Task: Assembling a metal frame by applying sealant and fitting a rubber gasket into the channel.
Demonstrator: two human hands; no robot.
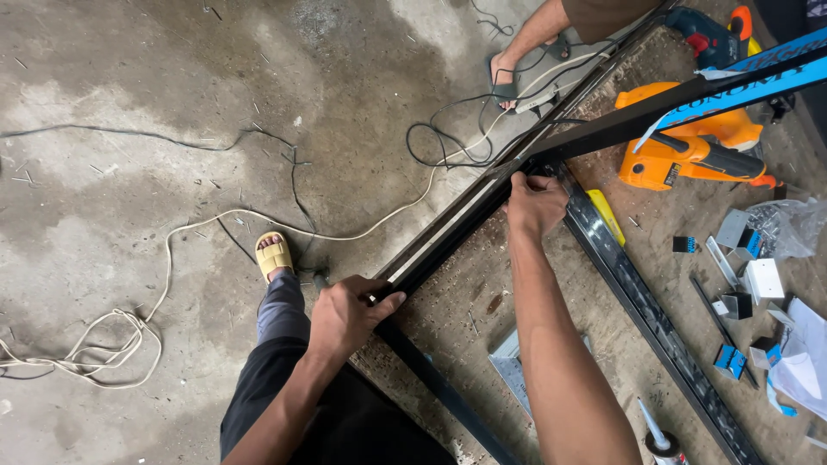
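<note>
Two bare hands grip a long black metal frame rail (448,232) at the edge of a worn workbench (482,301).

Low in the frame, the left hand (345,314) is wrapped around the rail, thumb pressed along its top. Further up, near centre, the right hand (534,202) closes its fingers on the corner where the rail meets a second black bar (646,306) running to the lower right; how tightly it pinches is hard to judge. Right of centre lie small metal brackets (741,275). Toward the upper right sits an orange power tool (689,142). Upper centre, another person's sandalled foot (504,82) stands among cables on the concrete floor (129,69).
</note>
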